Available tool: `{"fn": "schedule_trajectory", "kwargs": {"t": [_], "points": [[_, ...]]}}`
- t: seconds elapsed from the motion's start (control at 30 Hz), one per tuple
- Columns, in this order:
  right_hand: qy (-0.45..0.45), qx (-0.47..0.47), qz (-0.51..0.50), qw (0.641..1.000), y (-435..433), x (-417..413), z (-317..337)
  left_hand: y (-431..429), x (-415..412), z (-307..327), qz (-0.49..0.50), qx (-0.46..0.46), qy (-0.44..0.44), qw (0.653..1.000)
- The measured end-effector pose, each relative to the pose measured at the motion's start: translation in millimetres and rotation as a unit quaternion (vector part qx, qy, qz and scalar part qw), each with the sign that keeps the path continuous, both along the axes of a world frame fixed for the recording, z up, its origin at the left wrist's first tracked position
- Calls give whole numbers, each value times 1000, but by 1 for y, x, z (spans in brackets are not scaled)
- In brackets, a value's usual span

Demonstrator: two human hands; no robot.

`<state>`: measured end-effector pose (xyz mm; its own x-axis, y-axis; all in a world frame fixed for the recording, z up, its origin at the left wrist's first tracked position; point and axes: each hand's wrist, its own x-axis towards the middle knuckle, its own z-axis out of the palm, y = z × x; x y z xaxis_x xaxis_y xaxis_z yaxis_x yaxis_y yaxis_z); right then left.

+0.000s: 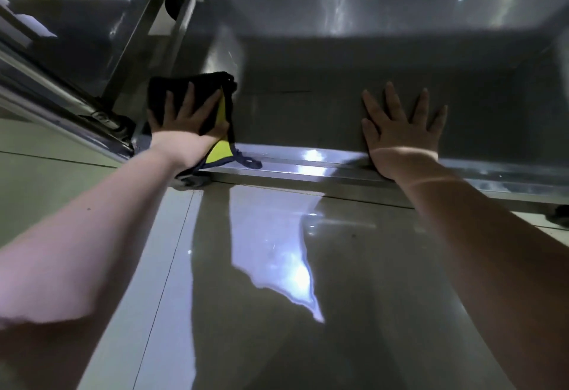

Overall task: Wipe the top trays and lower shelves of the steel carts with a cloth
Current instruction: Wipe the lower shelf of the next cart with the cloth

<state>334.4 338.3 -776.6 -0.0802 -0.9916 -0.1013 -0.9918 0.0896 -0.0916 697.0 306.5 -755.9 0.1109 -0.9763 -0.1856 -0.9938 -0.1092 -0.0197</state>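
Peering into the shadow over the lower shelf (pixel 308 119), much of the steel is smeared with blur, and the cart's right end runs out of view; a caster (pixel 188 182) shows only partly beneath the left wrist. Both bare arms reach forward. The left hand (pixel 184 115) lies flat, fingers straight and spread, pressing the cloth (pixel 161 97) at the shelf's left end; a yellow corner hangs over the front lip. The right hand (pixel 400 131) rests palm-down, fingers fanned, on bare steel, well apart from the cloth
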Motion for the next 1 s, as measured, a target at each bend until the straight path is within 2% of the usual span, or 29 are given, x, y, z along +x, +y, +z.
{"fn": "schedule_trajectory", "kwargs": {"t": [0.1,0.23,0.33,0.47,0.63,0.73,0.83,1.0], "points": [[10,6,1,1000,0,0,1,11,-43,-1,-16,-12,1,1000],[0,4,-7,1000,0,-3,2,28,-166,-4,-146,5,37,989],[-9,9,-5,1000,0,-7,4,33,-208,-4,-171,8,58,983],[-16,-1,-2,1000,1,-10,6,25,-163,-1,-167,-15,56,984],[-15,-5,3,1000,1,-9,4,12,-46,5,-35,-1,40,999],[-13,-9,2,1000,1,-7,2,16,0,11,6,12,33,999],[-6,-16,-3,1000,1,-5,0,20,-14,11,11,21,35,999],[3,-10,-7,1000,0,-3,-1,31,-109,3,-51,22,38,998]]}}
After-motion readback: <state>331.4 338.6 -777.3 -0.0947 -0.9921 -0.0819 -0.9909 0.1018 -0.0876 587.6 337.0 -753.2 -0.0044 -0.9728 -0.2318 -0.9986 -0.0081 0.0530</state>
